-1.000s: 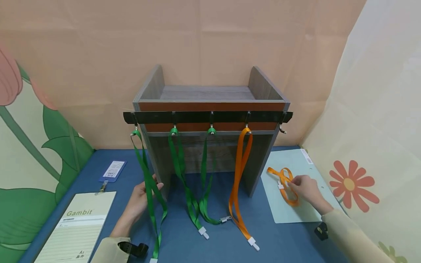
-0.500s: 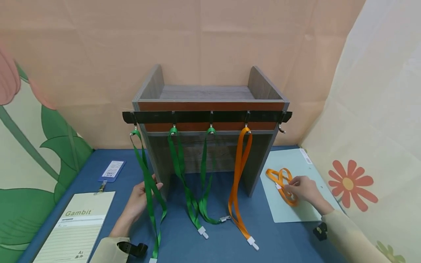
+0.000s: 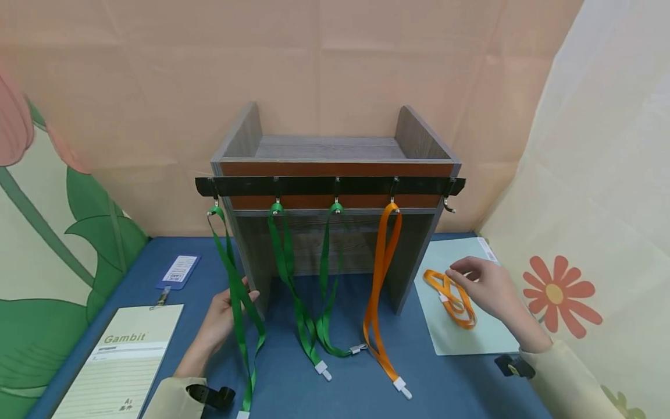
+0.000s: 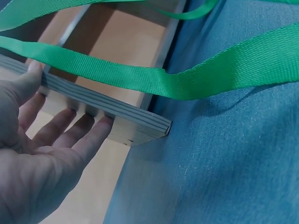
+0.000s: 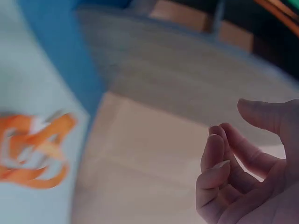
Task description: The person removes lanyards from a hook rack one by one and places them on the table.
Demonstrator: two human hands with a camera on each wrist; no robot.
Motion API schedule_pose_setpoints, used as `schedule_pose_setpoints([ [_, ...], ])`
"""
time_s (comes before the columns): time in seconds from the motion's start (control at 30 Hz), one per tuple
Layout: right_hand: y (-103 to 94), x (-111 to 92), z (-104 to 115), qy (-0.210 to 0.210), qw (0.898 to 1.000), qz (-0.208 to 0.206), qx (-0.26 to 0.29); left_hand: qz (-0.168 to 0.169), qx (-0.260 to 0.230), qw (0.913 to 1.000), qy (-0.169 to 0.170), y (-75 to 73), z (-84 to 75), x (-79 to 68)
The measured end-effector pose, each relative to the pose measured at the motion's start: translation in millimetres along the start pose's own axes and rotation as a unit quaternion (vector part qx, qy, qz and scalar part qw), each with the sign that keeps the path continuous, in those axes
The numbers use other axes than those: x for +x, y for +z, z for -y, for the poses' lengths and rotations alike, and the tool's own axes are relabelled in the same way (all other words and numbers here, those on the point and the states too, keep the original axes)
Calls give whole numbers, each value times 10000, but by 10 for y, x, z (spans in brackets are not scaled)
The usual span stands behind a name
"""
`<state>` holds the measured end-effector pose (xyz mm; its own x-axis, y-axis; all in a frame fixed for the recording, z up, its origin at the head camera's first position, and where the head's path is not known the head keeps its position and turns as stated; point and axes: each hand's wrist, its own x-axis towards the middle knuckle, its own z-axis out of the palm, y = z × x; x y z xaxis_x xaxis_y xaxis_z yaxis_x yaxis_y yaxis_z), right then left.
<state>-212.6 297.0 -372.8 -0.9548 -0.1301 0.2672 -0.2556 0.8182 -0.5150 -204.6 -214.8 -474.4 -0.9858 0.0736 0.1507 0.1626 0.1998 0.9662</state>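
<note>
My left hand point(image 3: 222, 314) holds the left side panel of a grey wooden shelf point(image 4: 140, 119). In the left wrist view the fingertips press the panel's outer face and the thumb lies at its front edge. A green lanyard point(image 3: 235, 285) hangs in front of that hand. My right hand point(image 3: 487, 288) is raised over the right side of the table, with nothing in its loosely bent fingers. Just left of and below it, a bundled orange lanyard point(image 3: 446, 291) with a white clip lies on a pale green board point(image 3: 445, 343).
A black hook rail point(image 3: 309, 187) crosses the shelf front. Two more green lanyards point(image 3: 285, 262) and an orange lanyard point(image 3: 379, 279) hang from it; the rightmost hook point(image 3: 448, 205) is bare. At left lie a clipboard point(image 3: 120, 355) and a blue badge point(image 3: 179, 271).
My right hand has let go of the orange lanyard and lifted up and to the right. The lanyard has shifted slightly left into a tighter bundle. My left hand stays in place.
</note>
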Motion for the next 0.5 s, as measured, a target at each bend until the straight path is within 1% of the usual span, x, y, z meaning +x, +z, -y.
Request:
schedule_pose_setpoints([
  [0.13, -59, -12, 320, -517, 9981, -327, 17, 4, -6, 10000, 2, -22, -13, -13],
  [0.33, -153, -72, 657, -936, 9918, -861, 108, 17, 22, 10000, -40, -20, -1, 36],
  [0.43, -177, -90, 802, -1338, 9832, -1222, 209, 35, 21, 10000, -46, -16, 16, 37],
  [0.5, -174, -69, 899, -1799, 9724, -1440, 351, 29, -11, 10000, -61, -20, 32, 22],
])
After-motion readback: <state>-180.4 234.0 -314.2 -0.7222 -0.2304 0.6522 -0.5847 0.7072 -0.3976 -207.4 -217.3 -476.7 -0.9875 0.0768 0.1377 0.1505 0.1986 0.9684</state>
